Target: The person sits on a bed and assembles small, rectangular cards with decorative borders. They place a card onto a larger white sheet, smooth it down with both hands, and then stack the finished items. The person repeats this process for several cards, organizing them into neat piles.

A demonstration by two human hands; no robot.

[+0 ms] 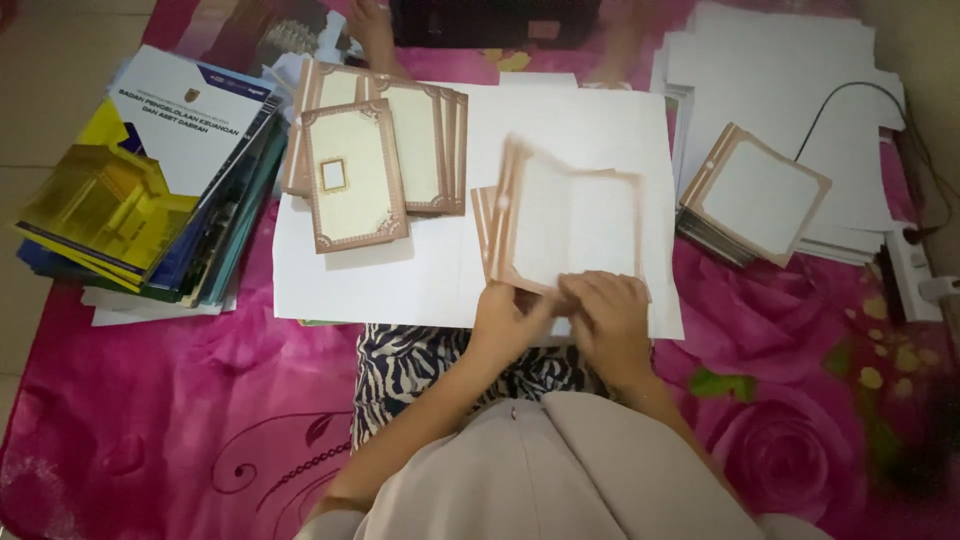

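Both hands meet at the near edge of a cream card with a brown ornate border (pixel 570 222), which is blurred and lifted off a large white sheet (pixel 450 270). My left hand (pixel 505 318) grips its lower left corner. My right hand (pixel 607 312) pinches the lower edge beside it. Another similar card lies partly under it at the left. A stack of folded cream cards (pixel 400 135) lies further left, with one windowed card (pixel 352 188) on top at the front.
A pile of blue and yellow booklets (pixel 150 170) sits far left. A stack of bordered cards (pixel 752 196) and loose white sheets (pixel 790 70) lie at right, with a white power strip (pixel 912 272). Another person's hand (pixel 370 25) shows at the top. Pink floral cloth (pixel 160 420) covers the floor.
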